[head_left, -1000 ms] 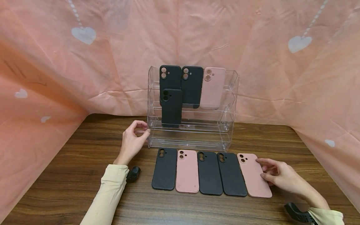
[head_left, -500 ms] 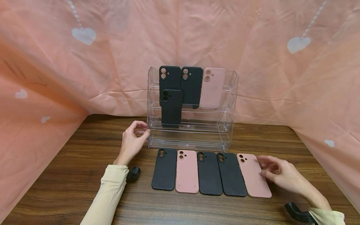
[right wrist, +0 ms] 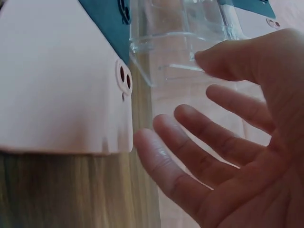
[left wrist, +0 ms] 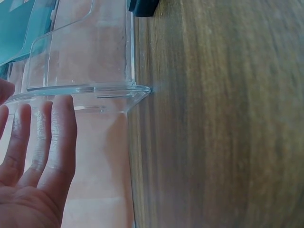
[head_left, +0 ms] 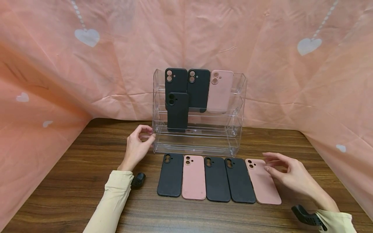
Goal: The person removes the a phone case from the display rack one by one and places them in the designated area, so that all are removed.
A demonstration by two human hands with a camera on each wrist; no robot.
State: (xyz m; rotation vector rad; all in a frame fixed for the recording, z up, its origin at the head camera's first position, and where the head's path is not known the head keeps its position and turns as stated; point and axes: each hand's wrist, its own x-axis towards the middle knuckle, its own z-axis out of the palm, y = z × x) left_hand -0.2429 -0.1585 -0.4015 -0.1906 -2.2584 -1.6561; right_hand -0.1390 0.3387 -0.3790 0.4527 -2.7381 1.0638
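Note:
My left hand (head_left: 137,145) is at the left side of a clear acrylic tiered display stand (head_left: 198,150), fingertips right at its side edge. In the left wrist view the fingers (left wrist: 61,137) are mostly straight beside that edge. My right hand (head_left: 291,173) hovers by the upper right edge of a pink phone case (head_left: 263,183), thumb and fingers apart with nothing between them. In the right wrist view its fingers (right wrist: 190,147) spread next to the case's camera end. This case is rightmost in a row with black phone cases (head_left: 217,181) and another pink case (head_left: 194,178).
On the stand's top tier lean two black cases (head_left: 199,90) and a pink one (head_left: 221,92); another black case (head_left: 178,111) stands one tier lower at left. A pink curtain (head_left: 262,48) with white hearts hangs behind the wooden table (head_left: 73,181).
My right hand has come off the rightmost pink case and moved slightly up, towards its camera end. The left hand and all the phone cases have stayed in place.

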